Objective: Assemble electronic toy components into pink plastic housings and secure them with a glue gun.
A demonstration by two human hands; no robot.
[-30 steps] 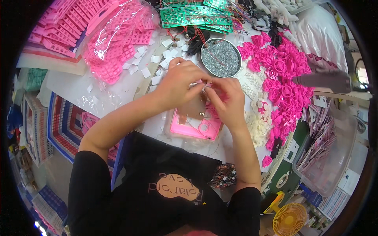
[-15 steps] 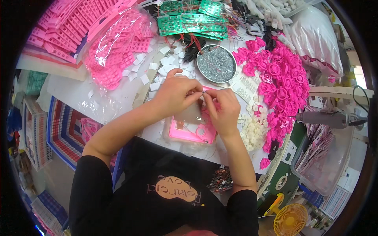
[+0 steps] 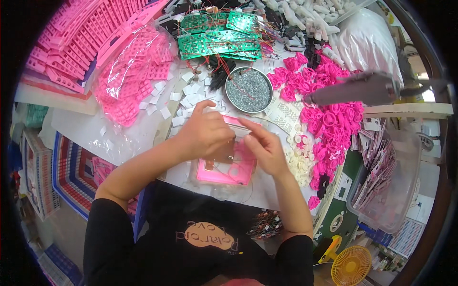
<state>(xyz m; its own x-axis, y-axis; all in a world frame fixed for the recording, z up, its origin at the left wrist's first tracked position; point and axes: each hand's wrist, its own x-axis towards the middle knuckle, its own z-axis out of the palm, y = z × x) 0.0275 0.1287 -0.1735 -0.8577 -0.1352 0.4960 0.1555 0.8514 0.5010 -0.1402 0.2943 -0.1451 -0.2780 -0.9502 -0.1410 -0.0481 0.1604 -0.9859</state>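
Note:
A pink plastic housing [image 3: 202, 178] lies on the worktable in front of me, with a circular ring shape near its lower side. Over its middle is a brownish-grey panel [image 3: 218, 159], partly covered by my fingers. My left hand [image 3: 206, 134] rests at the panel's upper left, most fingers curled in and one finger raised; what they pinch, if anything, is hidden. At the housing's upper right, my right hand [image 3: 268, 151] has its index finger stretched along the top edge and its thumb apart from it. Beyond the hands stands a round pan of small metal screws [image 3: 248, 90].
Green circuit boards [image 3: 219, 44] with wires lie at the back. Pink ring-shaped parts [image 3: 329, 119] and cream round pieces [image 3: 299, 159] are heaped right. A grey powered screwdriver [image 3: 353, 89] hangs over the pink heap. Bagged pink grids [image 3: 129, 78] and white squares [image 3: 193, 97] lie left.
My hands have parted from their fingertip-to-fingertip pinch; the right thumb and index finger have spread. The screwdriver has swung up and inward over the pink parts. The whole view has shifted slightly.

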